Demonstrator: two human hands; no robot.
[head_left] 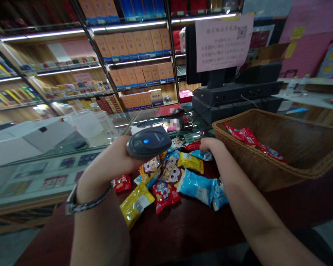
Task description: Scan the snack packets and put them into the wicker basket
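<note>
My left hand [120, 147] is wrapped around a dark grey barcode scanner [150, 141] with a blue light on top, held above a pile of snack packets. Over the far right of the pile, my right hand [211, 144] bends down with its fingers curled. A red packet [192, 146] and a blue packet [202, 154] lie right at those fingers; whatever they grip is hidden. Nearer me are a yellow packet [137, 203], a red packet with a cartoon figure [165, 195] and a larger blue packet [197, 184].
A wicker basket [246, 166] holding red packets [249, 138] stands on the right. Behind the pile are a glass counter [86, 147] and a monitor with a paper sign [224, 44]. A white box [30, 136] sits at left, before stocked shelves.
</note>
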